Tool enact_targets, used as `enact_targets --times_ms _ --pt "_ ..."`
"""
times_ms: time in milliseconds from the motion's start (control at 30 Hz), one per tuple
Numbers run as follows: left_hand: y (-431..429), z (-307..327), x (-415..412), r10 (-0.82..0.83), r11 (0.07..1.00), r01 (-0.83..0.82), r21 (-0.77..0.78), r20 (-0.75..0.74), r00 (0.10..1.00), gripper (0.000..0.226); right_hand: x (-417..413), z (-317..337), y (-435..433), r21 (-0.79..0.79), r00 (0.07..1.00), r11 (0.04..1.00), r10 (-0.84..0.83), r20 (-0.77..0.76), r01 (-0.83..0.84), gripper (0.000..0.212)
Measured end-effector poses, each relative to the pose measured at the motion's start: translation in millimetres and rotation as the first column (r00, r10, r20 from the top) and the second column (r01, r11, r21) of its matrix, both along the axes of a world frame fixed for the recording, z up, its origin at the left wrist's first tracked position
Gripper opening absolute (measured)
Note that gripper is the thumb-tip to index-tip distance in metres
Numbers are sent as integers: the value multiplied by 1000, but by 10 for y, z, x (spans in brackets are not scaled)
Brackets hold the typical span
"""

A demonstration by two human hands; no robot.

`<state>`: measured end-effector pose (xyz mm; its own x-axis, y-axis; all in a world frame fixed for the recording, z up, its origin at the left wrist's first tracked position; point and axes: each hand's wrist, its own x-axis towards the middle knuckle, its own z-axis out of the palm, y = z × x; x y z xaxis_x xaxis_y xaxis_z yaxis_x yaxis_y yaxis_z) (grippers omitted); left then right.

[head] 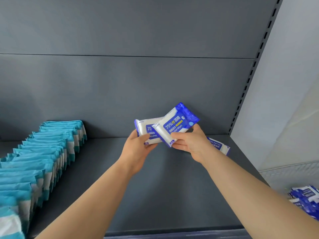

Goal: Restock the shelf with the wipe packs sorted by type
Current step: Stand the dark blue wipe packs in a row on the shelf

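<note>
Teal row (51, 152) lines the shelf (155, 195) at left, seemingly done. The blue type is barely begun: left grip (138, 145) holds one pack (144, 125), right grip (189, 144) a second pack (176, 123), a third pack (219, 145) lies on the shelf behind; a pile (305, 199) waits lower right.

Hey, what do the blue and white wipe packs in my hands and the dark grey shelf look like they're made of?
Blue and white wipe packs: likely thin plastic film, slightly glossy, judging by the crimped end seals and soft creases. Dark grey shelf: probably painted sheet metal, matte; the slotted upright suggests steel racking.
</note>
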<state>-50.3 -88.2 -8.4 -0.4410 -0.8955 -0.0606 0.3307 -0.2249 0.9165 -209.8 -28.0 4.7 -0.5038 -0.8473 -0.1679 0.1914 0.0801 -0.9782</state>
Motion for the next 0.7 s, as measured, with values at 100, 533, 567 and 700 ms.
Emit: enact_targets --times_ms 100,533,567,700 --pt "45 -1 -74 -42 994 43 -99 10 999 28 83 -9 -42 -7 985 1000 -13 -170 12 44" --pt "-275 -117 6 52 941 76 -329 362 931 22 -222 24 -86 93 894 986 163 -417 -136 24" --pt "-308 -119 3 35 940 105 -325 398 917 22 -218 2 -126 88 875 988 156 -458 -130 24" --pt "-506 -136 1 39 893 215 -396 544 838 32 -218 -89 -303 107 779 991 129 -613 -80 26"
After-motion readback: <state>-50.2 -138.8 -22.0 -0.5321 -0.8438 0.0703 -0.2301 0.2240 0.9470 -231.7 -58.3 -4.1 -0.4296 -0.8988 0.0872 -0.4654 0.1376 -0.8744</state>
